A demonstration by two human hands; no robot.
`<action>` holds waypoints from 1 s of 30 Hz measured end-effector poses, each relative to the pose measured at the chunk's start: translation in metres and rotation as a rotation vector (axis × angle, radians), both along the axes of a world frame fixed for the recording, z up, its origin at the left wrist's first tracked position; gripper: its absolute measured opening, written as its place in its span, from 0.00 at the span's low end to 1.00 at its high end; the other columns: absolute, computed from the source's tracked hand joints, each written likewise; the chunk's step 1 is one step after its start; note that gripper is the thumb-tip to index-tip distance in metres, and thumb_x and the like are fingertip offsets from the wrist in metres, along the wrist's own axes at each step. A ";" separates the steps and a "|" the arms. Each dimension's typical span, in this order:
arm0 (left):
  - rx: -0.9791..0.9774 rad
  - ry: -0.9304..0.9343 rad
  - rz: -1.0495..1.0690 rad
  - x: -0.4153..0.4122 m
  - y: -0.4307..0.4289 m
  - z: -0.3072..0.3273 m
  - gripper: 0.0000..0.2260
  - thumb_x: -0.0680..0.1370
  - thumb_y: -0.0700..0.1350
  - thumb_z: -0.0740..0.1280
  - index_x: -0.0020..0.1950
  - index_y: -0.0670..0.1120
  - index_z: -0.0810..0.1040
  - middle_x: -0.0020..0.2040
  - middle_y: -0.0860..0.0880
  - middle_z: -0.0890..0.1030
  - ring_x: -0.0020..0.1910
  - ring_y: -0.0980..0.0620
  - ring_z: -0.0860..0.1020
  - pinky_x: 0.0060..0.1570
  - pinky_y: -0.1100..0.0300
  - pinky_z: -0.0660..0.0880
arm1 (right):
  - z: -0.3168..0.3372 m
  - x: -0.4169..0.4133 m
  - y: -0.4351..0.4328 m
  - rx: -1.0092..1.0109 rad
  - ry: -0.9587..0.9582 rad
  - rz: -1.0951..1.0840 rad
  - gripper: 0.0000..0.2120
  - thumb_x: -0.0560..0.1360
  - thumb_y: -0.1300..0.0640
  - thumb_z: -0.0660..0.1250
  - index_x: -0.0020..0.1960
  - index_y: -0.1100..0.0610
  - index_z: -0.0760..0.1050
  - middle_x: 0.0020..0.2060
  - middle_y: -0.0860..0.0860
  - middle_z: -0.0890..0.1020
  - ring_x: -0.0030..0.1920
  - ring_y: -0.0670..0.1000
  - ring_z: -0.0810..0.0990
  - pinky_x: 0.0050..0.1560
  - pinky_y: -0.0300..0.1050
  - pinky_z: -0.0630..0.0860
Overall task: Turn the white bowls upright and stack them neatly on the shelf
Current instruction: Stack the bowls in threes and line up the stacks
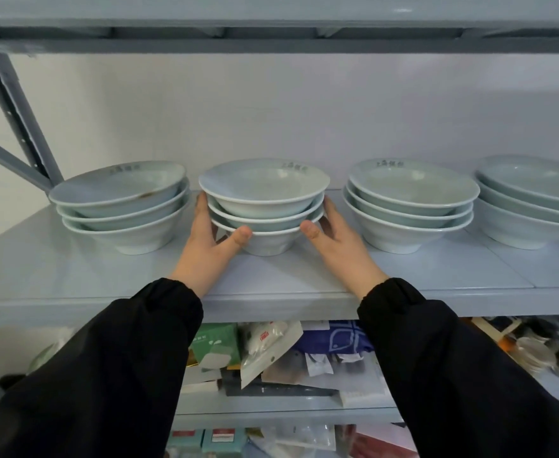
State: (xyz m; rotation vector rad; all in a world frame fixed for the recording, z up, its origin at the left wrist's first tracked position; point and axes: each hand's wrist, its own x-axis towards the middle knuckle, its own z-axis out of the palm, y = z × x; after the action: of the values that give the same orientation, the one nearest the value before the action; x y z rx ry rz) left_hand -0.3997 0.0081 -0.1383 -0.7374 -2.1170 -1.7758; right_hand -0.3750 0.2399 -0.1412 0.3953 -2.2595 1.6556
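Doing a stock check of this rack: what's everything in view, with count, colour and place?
far-left stack: three bowls, white, shelf's left end
held stack: three bowls, white, between the hands
third stack: three bowls, white, right of hands
far-right stack: three visible, white, cut by frame
shelf: one, grey-blue, under bowls
packets and boxes: many, mixed colours, lower shelf
left hand: one, holds held stack's left side
right hand: one, holds its right side

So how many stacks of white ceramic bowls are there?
4 on the grey shelf: left stack, middle stack between left hand and right hand, right stack, far-right stack, cropped; others may be hidden.
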 end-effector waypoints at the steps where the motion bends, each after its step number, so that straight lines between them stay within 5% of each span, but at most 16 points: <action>1: -0.004 0.000 -0.001 -0.001 0.000 0.000 0.35 0.78 0.47 0.70 0.78 0.56 0.52 0.73 0.63 0.65 0.70 0.67 0.65 0.62 0.74 0.66 | 0.000 0.000 0.000 0.004 0.005 -0.001 0.28 0.81 0.51 0.65 0.78 0.48 0.58 0.72 0.39 0.70 0.70 0.32 0.67 0.60 0.22 0.66; 12: -0.031 0.007 0.028 0.002 -0.001 0.001 0.35 0.79 0.47 0.69 0.79 0.54 0.52 0.74 0.61 0.64 0.72 0.65 0.64 0.61 0.74 0.66 | -0.001 0.001 0.001 0.039 0.000 -0.012 0.30 0.81 0.47 0.65 0.79 0.46 0.57 0.73 0.37 0.68 0.72 0.34 0.66 0.61 0.22 0.65; 21: -0.115 -0.019 0.181 0.013 0.000 -0.002 0.36 0.77 0.58 0.68 0.80 0.59 0.51 0.76 0.63 0.61 0.73 0.63 0.64 0.68 0.64 0.65 | -0.001 0.003 0.004 0.012 -0.018 0.019 0.37 0.77 0.39 0.67 0.80 0.45 0.55 0.76 0.37 0.65 0.74 0.38 0.64 0.76 0.50 0.64; 25: -0.119 -0.090 0.364 0.035 -0.005 -0.006 0.35 0.78 0.56 0.68 0.80 0.56 0.54 0.77 0.58 0.63 0.72 0.61 0.66 0.71 0.54 0.66 | 0.000 0.010 0.006 -0.008 -0.025 -0.012 0.39 0.78 0.39 0.66 0.81 0.45 0.50 0.79 0.41 0.57 0.77 0.46 0.60 0.77 0.52 0.60; 28: -0.164 -0.016 0.490 0.061 -0.017 0.003 0.28 0.79 0.53 0.66 0.77 0.58 0.60 0.73 0.56 0.70 0.68 0.60 0.71 0.66 0.58 0.70 | -0.002 0.014 0.008 -0.038 0.071 -0.092 0.39 0.77 0.38 0.66 0.81 0.48 0.52 0.79 0.42 0.56 0.79 0.45 0.57 0.79 0.53 0.58; 30: -0.170 0.053 0.565 0.075 -0.029 0.012 0.22 0.80 0.51 0.65 0.74 0.57 0.66 0.68 0.57 0.73 0.64 0.61 0.73 0.61 0.62 0.73 | -0.002 0.018 0.003 0.030 0.224 -0.132 0.35 0.78 0.43 0.65 0.80 0.52 0.57 0.79 0.47 0.60 0.78 0.44 0.58 0.78 0.43 0.56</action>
State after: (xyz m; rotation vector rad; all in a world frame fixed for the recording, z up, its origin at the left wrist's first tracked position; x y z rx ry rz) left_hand -0.3242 -0.0207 -0.1263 -0.1798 -2.1736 -1.2744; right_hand -0.3571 0.2429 -0.1432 0.4070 -2.0998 1.4369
